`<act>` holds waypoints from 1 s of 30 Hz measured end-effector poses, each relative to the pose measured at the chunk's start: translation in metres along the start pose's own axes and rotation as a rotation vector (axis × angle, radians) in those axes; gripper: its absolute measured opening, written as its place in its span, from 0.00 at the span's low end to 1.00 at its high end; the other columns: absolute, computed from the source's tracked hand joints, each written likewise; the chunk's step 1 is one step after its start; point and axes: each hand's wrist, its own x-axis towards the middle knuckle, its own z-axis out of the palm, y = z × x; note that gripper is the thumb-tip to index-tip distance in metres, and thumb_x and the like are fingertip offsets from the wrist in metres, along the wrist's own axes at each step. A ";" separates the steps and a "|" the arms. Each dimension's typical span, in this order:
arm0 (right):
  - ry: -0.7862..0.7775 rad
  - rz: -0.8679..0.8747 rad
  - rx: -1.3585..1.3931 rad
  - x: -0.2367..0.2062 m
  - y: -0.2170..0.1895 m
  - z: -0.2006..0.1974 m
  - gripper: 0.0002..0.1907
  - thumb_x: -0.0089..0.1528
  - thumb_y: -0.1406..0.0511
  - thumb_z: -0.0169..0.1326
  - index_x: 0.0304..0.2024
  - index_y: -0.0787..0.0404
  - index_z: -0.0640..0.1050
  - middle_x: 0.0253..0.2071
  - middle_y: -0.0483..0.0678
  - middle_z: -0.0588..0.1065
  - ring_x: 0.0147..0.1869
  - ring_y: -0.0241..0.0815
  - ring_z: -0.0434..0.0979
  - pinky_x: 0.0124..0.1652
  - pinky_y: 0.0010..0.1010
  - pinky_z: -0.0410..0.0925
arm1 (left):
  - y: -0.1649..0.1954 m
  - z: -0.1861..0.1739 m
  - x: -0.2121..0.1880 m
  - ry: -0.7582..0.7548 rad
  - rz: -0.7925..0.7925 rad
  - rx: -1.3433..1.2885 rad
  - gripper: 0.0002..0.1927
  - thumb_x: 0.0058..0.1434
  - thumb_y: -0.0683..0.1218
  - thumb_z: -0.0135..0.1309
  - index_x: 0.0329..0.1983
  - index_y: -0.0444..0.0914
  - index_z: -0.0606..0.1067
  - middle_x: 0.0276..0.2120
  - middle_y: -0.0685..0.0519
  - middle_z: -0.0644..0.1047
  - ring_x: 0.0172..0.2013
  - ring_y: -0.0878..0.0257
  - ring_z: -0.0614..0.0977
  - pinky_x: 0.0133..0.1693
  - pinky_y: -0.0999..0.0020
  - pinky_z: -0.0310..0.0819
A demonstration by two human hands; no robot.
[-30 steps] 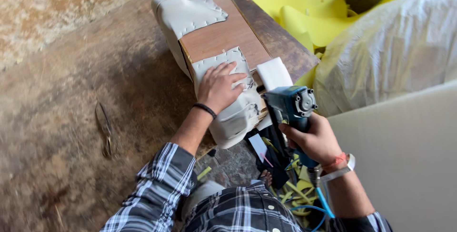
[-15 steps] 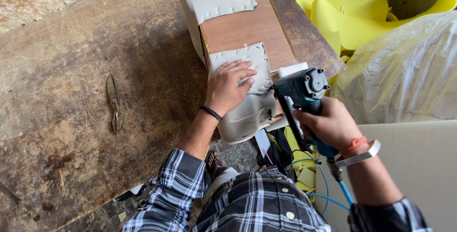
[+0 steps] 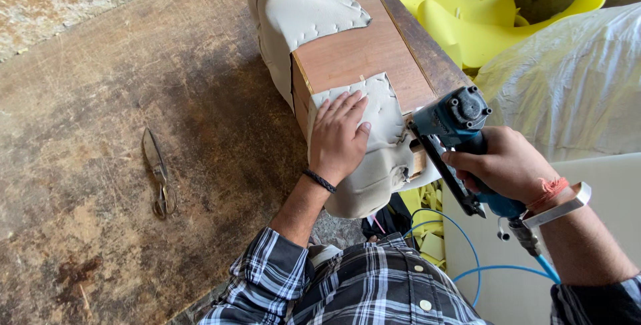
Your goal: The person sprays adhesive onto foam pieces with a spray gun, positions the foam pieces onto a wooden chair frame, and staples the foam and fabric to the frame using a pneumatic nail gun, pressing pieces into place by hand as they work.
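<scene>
Cream-coloured upholstery covering [image 3: 374, 158] is pulled over the near end of a wooden seat frame [image 3: 364, 61] that lies on the scuffed brown worktop [image 3: 100, 85], close to its right edge. The left hand [image 3: 339, 137] lies flat on that covering, fingers spread and pointing away from the person, pressing the material down onto the board; it grasps nothing. A dark band circles its wrist. The right hand [image 3: 509, 165] is closed around the handle of a blue pneumatic staple gun [image 3: 457, 128], whose nose touches the right edge of the covering just beside the left hand's fingertips. A blue air hose [image 3: 467, 268] runs from the gun's base and loops down past the person's plaid shirt. At the far end of the frame, more of the same cream material is already fastened down with a line of staples. A pair of metal scissors [image 3: 159, 175] lies on the worktop well to the left, apart from both hands. Yellow foam pieces [image 3: 467, 18] sit beyond the worktop's right edge.
</scene>
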 end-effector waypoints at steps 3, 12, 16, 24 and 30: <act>0.019 -0.017 0.047 0.010 -0.010 0.006 0.20 0.57 0.57 0.63 0.19 0.68 0.79 0.16 0.50 0.76 0.20 0.41 0.75 0.26 0.35 0.68 | -0.002 0.002 0.002 -0.028 -0.003 0.021 0.25 0.66 0.49 0.50 0.65 0.38 0.72 0.67 0.47 0.71 0.69 0.51 0.67 0.71 0.50 0.47; -0.004 -0.035 0.125 0.038 -0.030 0.004 0.17 0.57 0.61 0.61 0.21 0.69 0.80 0.17 0.50 0.75 0.20 0.40 0.73 0.25 0.34 0.67 | 0.002 -0.001 -0.002 0.052 -0.010 -0.092 0.28 0.60 0.45 0.51 0.64 0.34 0.72 0.64 0.44 0.73 0.68 0.50 0.69 0.71 0.51 0.50; -0.046 -0.059 0.269 0.052 -0.041 0.005 0.16 0.58 0.62 0.62 0.23 0.70 0.78 0.18 0.50 0.74 0.19 0.40 0.73 0.23 0.33 0.66 | 0.003 -0.003 -0.003 0.102 -0.005 -0.129 0.27 0.59 0.43 0.50 0.63 0.33 0.72 0.63 0.43 0.74 0.67 0.48 0.70 0.71 0.50 0.50; -0.058 -0.055 0.241 0.072 -0.068 0.004 0.15 0.57 0.64 0.62 0.25 0.71 0.78 0.20 0.51 0.75 0.18 0.41 0.73 0.22 0.34 0.67 | 0.006 -0.004 -0.004 0.121 0.031 -0.143 0.28 0.59 0.42 0.48 0.64 0.31 0.71 0.62 0.40 0.74 0.67 0.46 0.71 0.70 0.48 0.51; -0.078 -0.053 0.293 0.078 -0.073 -0.007 0.12 0.57 0.64 0.62 0.28 0.69 0.79 0.21 0.50 0.76 0.19 0.40 0.74 0.23 0.35 0.68 | 0.004 -0.004 -0.007 0.088 0.023 -0.103 0.28 0.60 0.43 0.47 0.65 0.31 0.71 0.63 0.40 0.74 0.67 0.46 0.70 0.71 0.48 0.51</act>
